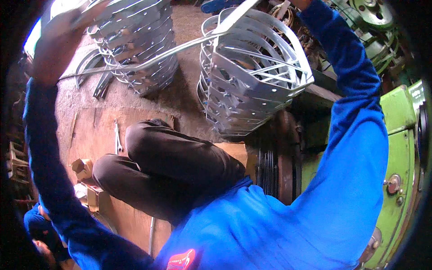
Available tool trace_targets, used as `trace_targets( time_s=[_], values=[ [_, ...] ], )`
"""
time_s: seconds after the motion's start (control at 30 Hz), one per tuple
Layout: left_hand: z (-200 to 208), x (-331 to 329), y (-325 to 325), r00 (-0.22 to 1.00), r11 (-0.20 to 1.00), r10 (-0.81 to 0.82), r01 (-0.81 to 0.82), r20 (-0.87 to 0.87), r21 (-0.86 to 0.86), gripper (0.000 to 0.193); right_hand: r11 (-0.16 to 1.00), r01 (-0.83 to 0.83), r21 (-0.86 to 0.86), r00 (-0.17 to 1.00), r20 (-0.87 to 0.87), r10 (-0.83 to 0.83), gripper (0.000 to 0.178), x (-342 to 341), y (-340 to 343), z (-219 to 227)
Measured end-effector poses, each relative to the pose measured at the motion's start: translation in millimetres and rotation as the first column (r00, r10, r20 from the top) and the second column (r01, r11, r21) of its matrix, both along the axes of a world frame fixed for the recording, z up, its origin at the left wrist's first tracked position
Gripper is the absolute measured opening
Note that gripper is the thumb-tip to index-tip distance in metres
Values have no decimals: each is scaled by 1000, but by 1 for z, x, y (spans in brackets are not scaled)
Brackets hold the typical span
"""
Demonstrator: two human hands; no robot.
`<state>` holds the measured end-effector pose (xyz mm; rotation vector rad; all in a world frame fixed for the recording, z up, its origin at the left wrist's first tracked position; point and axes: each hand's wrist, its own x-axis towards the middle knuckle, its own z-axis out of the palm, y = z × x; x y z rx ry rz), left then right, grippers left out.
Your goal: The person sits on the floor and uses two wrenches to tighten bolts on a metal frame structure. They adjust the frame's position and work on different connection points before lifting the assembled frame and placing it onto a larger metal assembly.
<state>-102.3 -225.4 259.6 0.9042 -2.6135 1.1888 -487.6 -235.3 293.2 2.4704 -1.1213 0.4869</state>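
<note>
My left hand (62, 47) is raised at the upper left, blurred, and its fingers run up to the top edge. A long, bent strip of grey metal (180, 47) slants from beside my left wrist up to the top edge. Whether my left hand grips it does not show. Of my right hand (300, 3), only a bit shows at the top edge, its fingers cut off. Beyond my knees stand two stacks of curved, shiny metal brackets: a left stack (139, 45) and a right stack (252, 92), with the strip crossing in front of them.
On a wooden board (96, 130) by my knees lie a wrench (118, 137) and small cardboard boxes (82, 168). A green machine (398, 112) stands close on my right. Another person (42, 227) is at the lower left. Cables and metal parts crowd the upper right.
</note>
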Motion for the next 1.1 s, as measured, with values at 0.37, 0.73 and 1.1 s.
trace_targets(
  time_s=[0.37, 0.73, 1.1],
  values=[
    [-72, -296, -3, 796, 933, 211, 9, -568, 360, 69, 989, 127, 79, 986, -121, -117, 33, -244, -7, -60],
    [-148, -382, -5, 731, 629, 435, 171, -526, 758, 51, 954, 166, 251, 920, -387, -58, 31, -348, -43, -146],
    [-164, -399, -12, 747, 617, 384, 230, -543, 753, 23, 924, 227, 307, 920, -379, -100, 31, -337, -43, -177]
  ],
)
